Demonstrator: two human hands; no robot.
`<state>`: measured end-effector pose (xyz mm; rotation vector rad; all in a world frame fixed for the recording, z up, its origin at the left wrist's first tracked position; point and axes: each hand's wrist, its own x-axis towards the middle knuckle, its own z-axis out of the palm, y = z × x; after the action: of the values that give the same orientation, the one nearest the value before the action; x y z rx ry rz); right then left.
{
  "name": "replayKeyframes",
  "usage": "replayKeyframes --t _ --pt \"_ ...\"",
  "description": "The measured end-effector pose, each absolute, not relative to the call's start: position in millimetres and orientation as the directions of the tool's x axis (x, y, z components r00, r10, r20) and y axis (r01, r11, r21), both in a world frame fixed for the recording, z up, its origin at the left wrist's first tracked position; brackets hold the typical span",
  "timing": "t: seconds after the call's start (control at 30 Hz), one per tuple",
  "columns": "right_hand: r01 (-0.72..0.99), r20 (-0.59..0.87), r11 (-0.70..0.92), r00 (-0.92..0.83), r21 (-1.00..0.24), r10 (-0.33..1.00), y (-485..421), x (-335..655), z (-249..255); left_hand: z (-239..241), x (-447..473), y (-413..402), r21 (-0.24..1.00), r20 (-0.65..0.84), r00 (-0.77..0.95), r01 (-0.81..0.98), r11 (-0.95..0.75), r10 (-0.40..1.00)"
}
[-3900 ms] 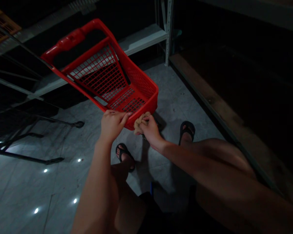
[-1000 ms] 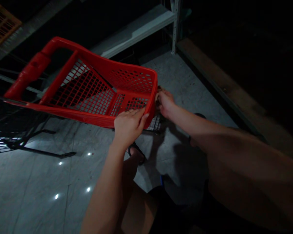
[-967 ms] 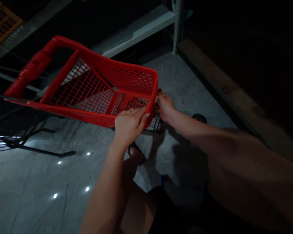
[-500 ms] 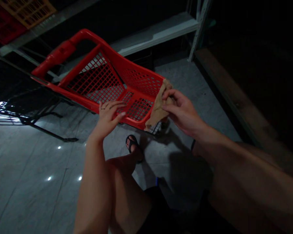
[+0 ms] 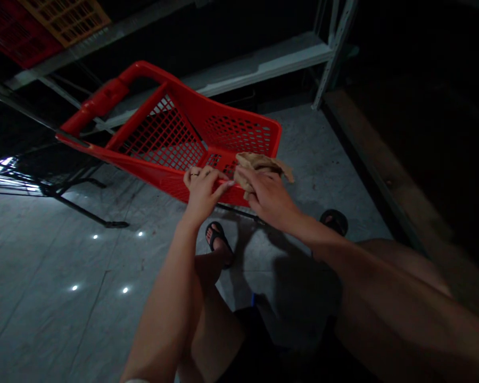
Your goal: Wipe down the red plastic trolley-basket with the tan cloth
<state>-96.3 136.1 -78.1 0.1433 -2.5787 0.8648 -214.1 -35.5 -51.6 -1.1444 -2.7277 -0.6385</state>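
- Red basket [image 5: 239,133]: tilted above the tiled floor [image 5: 56,266]. Its handle [image 5: 104,100] is at the 10 o'clock end and its closed end at 4 o'clock, nearest the person.
- Left hand [image 5: 203,187]: fingers curled over the near rim at the basket's 5 o'clock edge and closed on it. A ring shows on one finger.
- Right hand [image 5: 270,198]: just beside the left hand, at its 3 o'clock. The fingers are pressed together over a tan cloth [image 5: 263,162], bunching it against the rim at the near corner.
- Cloth, handling estimate: soft, light and limp. A loose flap hangs free toward 3 o'clock. Hold it wadded in the palm so no edge snags in the lattice.
- Basket, handling estimate: rigid moulded plastic, light for its bulk, with a smooth rim. The lattice walls are likely to flex, so hold it by the solid rim or the handle.
- Surroundings: metal shelving [image 5: 263,61] at 12 o'clock, a black wire frame [image 5: 64,186] at 9 o'clock, and a sandalled foot [image 5: 217,239] directly below the hands.
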Motion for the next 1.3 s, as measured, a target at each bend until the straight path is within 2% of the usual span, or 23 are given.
replayKeyframes --t 0.13,0.23,0.33,0.47,0.6,0.8,1.07,1.2,1.3 --pt "-0.201 0.407 0.844 -0.913 -0.497 0.022 180.1 -96.1 -82.9 -40.7 -220.4 -45.0 0.329 0.356 -0.639 0.769 0.549 0.682" --pt "-0.15 0.397 0.901 -0.917 -0.408 0.027 215.0 -97.3 -88.4 -29.9 -242.6 -82.1 0.265 0.495 -0.695 0.692 0.671 0.522" --pt "-0.085 0.447 0.938 -0.891 -0.337 0.08 239.3 -101.1 -92.0 -25.3 -266.5 -115.5 0.269 0.553 -0.739 0.595 0.757 0.385" --pt "-0.115 0.44 0.946 -0.897 -0.304 0.032 251.3 -107.0 -91.2 -31.8 -281.5 -115.0 0.222 0.525 -0.735 0.604 0.765 0.428" --pt "-0.073 0.429 0.956 -0.901 -0.284 0.059 245.6 -108.6 -86.7 -40.3 -277.0 -86.1 0.197 0.494 -0.741 0.605 0.772 0.455" --pt "-0.102 0.454 0.939 -0.889 -0.328 0.062 233.2 -114.6 -82.5 -41.6 -258.0 -64.6 0.15 0.512 -0.723 0.607 0.78 0.465" --pt "-0.345 0.532 0.855 -0.841 -0.387 -0.099 156.8 -141.6 -62.5 -40.9 -221.6 -49.7 0.198 0.491 -0.734 0.618 0.761 0.469" --pt "-0.376 0.532 0.867 -0.832 -0.327 -0.161 139.1 -138.5 -54.5 -46.7 -201.3 -46.2 0.165 0.516 -0.698 0.65 0.742 0.496" --pt "-0.305 0.482 0.919 -0.862 -0.251 -0.155 157.8 -119.4 -49.9 -52.4 -193.1 -46.0 0.153 0.521 -0.687 0.659 0.736 0.507"
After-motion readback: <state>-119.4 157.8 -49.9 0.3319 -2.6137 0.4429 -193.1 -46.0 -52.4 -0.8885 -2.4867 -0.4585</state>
